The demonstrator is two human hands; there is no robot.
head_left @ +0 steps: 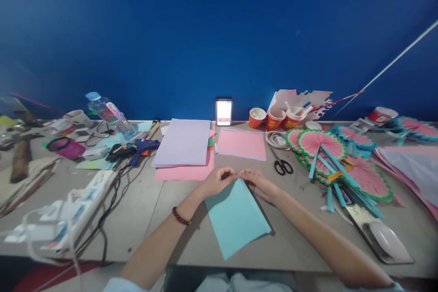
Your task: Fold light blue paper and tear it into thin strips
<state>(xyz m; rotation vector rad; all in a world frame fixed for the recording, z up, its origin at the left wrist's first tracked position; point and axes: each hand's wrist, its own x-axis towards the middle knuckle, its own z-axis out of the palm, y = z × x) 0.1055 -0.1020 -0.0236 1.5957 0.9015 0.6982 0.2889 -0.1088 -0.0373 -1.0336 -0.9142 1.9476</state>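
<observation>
A turquoise sheet of paper [236, 219] lies at an angle on the grey table in front of me, one corner pointing toward the table's front edge. At its far corner my left hand [221, 182] pinches the paper between thumb and fingers, a beaded bracelet on that wrist. Close beside it, my right hand [258, 185] grips the same corner, fingertips nearly meeting the left ones. A narrow strip along the sheet's right side looks folded. The exact fingertip contact is partly hidden.
Lilac paper [183, 143] and pink paper [241, 143] lie beyond my hands. Black scissors [283, 167] and pink-green paper fans [321, 146] are to the right. Red cups [274, 120] and a phone [224, 112] stand by the blue wall. Leftward are a power strip [92, 200] and glue gun [140, 148].
</observation>
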